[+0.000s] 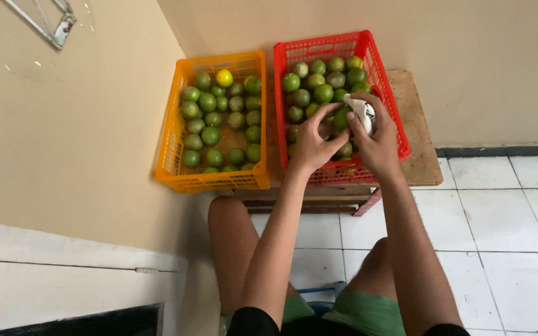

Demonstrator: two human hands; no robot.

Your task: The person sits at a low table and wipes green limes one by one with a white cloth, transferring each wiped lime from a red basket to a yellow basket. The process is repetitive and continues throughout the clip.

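Head cam, looking down: both hands over the red plastic lattice crate [386,93] full of round green limes. The left hand [311,144] pinches a lime [342,117] with its fingertips, and the right hand [378,140] curls around a crumpled white cloth [363,112] touching that lime. Orange crate [172,130] just beside, both on a low wooden table [421,124]. Forearms stretched forward.

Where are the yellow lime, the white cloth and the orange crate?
yellow lime [224,78], head view, middle of the fruit.
white cloth [362,112], head view, fold above the right hand [378,144].
orange crate [168,144], head view, left wall.
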